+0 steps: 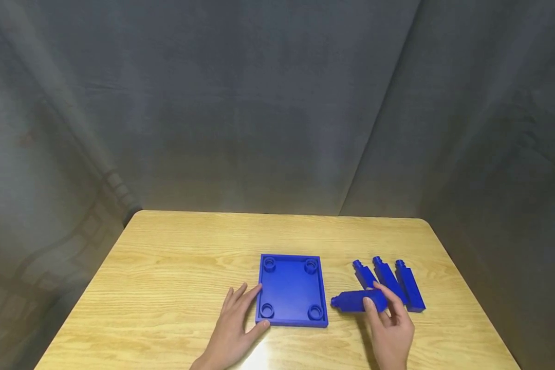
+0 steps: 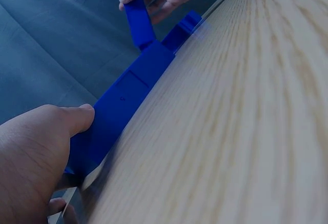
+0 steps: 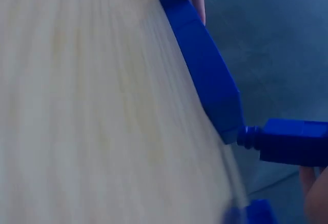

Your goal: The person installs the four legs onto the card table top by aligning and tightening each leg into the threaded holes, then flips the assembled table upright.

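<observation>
On the table lies a blue square tabletop [image 1: 292, 288], its raised rim and round corner sockets facing up. My left hand [image 1: 235, 324] rests against its left side, fingers fairly straight, with the thumb on the near edge by the corner. My right hand [image 1: 390, 324] pinches a blue table leg [image 1: 355, 301] between thumb and fingers, off the table. The leg lies nearly level, its narrow threaded end pointing left at the tabletop's right edge. In the right wrist view the threaded tip [image 3: 248, 137] overlaps the tabletop's corner [image 3: 225, 116].
Three more blue legs [image 1: 409, 288] lie on the wooden table [image 1: 180, 252] to the right, threaded ends pointing away from me. The held leg and right hand partly cover the nearest one. Grey curtains [image 1: 259, 113] hang behind and along both sides.
</observation>
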`<state>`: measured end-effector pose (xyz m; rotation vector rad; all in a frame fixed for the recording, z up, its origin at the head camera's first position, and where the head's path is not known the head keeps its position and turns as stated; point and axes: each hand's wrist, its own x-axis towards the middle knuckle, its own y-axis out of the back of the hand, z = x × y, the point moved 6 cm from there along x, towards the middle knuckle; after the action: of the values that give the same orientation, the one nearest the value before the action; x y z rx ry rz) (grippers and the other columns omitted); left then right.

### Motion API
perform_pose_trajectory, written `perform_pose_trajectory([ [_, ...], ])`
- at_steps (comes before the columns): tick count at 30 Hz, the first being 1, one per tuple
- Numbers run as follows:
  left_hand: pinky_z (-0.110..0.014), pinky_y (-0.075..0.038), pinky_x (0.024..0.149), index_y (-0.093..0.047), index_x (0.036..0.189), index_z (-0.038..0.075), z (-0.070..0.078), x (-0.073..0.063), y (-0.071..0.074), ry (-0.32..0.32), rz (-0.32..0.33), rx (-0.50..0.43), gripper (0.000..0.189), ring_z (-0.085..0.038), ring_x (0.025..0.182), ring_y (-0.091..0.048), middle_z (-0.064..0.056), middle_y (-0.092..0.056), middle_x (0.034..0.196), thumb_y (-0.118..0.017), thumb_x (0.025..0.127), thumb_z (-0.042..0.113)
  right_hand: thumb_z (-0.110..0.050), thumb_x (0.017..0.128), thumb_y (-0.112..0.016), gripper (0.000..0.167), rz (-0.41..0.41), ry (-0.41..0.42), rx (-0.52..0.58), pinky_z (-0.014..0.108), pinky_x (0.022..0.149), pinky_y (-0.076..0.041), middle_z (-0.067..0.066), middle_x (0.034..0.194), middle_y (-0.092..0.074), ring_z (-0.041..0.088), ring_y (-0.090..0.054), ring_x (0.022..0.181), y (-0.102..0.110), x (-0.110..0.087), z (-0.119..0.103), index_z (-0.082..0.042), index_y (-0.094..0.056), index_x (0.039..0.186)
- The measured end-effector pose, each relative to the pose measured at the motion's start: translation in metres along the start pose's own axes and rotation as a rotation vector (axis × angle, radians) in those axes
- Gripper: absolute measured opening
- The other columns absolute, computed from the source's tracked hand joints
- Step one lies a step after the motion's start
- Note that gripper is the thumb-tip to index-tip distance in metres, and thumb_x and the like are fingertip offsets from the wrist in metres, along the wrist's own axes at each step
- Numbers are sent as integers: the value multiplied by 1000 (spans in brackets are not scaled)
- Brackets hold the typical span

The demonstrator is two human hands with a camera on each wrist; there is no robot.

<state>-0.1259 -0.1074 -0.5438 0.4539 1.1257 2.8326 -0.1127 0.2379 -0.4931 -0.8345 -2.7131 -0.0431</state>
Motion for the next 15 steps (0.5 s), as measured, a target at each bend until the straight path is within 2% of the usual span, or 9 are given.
perform_pose_trajectory([
  [1,-81,-24,125,-55,165,22,1,0,0,-1,1,-1,76,-52,157,-41,-15,-57,164,-79,99,52,22,93,-74,41,-10,10,-15,7,81,-58,1,127,-78,3,-70,118,0,1,-3,7,-75,131],
  [2,-81,-25,125,-55,165,22,1,-1,0,-3,2,-1,76,-52,157,-42,-15,-57,164,-79,99,52,22,93,-74,42,-20,24,-35,5,77,-56,1,127,-78,1,-70,108,0,2,-6,7,-75,132],
  [3,-81,-25,125,-55,164,21,1,-1,0,-4,2,-1,76,-52,157,-42,-15,-57,164,-79,99,52,22,93,-75,43,-32,45,-59,5,80,-56,-1,128,-78,2,-69,111,0,4,-10,7,-74,133],
  [5,-80,-25,126,-55,164,21,2,-1,0,-6,5,2,76,-51,157,-42,-15,-58,164,-79,99,52,21,93,-76,45,-55,101,-114,2,72,-49,-4,130,-77,-2,-63,95,-2,7,-17,6,-74,135],
  [8,-80,-25,126,-56,164,21,1,-1,0,-9,6,3,76,-50,157,-43,-15,-58,164,-79,99,52,22,91,-76,51,-78,196,-153,2,75,-47,-7,136,-75,-2,-63,100,-6,13,-29,7,-71,139],
  [12,-81,-26,125,-55,164,22,0,-1,0,-5,8,0,75,-52,157,-42,-15,-58,164,-79,99,52,28,87,-74,59,-121,261,-54,10,97,-56,2,141,-73,8,-68,126,-15,23,-40,13,-63,143],
  [15,-81,-25,125,-55,165,23,0,0,0,-3,8,-5,76,-52,157,-42,-15,-57,164,-79,99,52,28,84,-75,56,-142,314,-27,10,92,-57,1,136,-74,9,-70,123,-23,32,-45,15,-65,138],
])
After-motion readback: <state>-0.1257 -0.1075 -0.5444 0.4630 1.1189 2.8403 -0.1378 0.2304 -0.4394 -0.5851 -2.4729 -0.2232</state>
